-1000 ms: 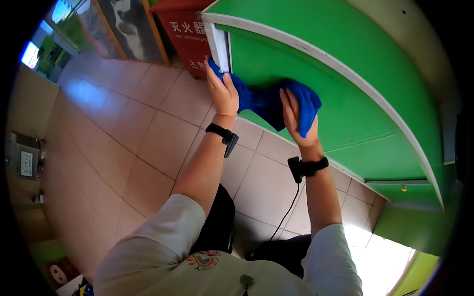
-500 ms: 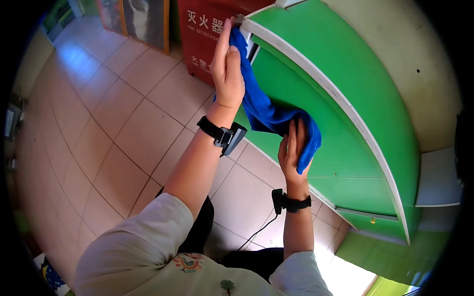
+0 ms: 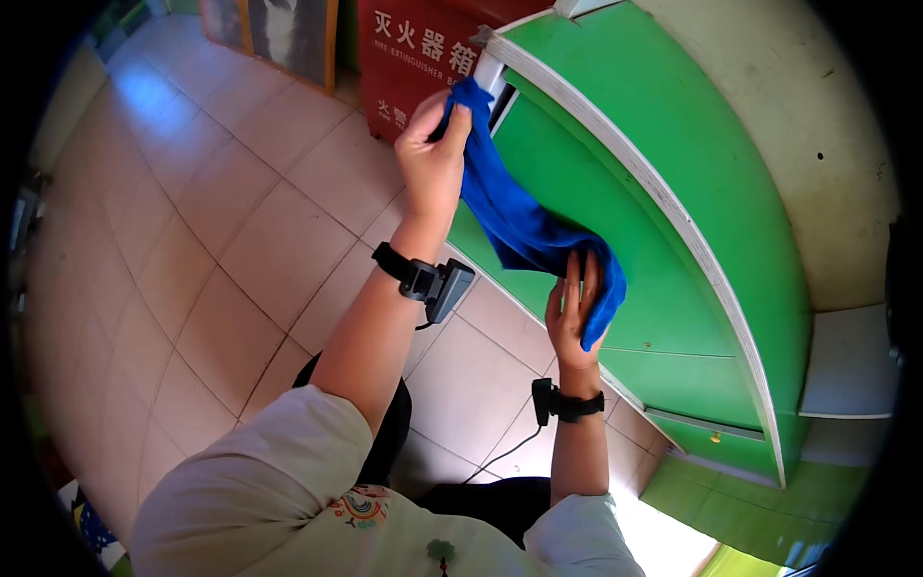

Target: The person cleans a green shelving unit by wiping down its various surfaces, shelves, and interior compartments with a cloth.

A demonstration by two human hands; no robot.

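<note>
Nearest: wearer's pale short-sleeved fabric T-shirt (image 3: 365, 548), 1 rainbow print and 1 green tree print on it, below the landmark, the big green curved cabinet with white edging (image 3: 663, 298). Dark trousers (image 3: 500, 505) under the shirt, also below the cabinet. 2 black wrist straps with boxy devices, 1 per arm: left strap (image 3: 423, 279) left of the cabinet, right strap (image 3: 567, 402) by its lower edge. Thin black cable (image 3: 510, 449) runs down from the right one.

Left hand (image 3: 435, 149) at the cabinet's upper left corner, pinching the soft blue cloth (image 3: 519, 216) between thumb and curled fingers. Right hand (image 3: 577, 313) in front of the cabinet's lower front, fingers straight and close together, tips at the cloth; can't tell if it grips. Cloth stretches between the 2 hands along the cabinet front, lower end folded past the right hand's outer side. Can't tell if cloth touches the panel.

Small yellow knob (image 3: 715, 438) low on the cabinet. Pinkish square floor tiles (image 3: 279, 231) left of and below it. Farther: red box with white lettering (image 3: 413, 62), just beyond the cabinet's upper left corner; wood-framed picture (image 3: 288, 43) farther left of the cabinet.
</note>
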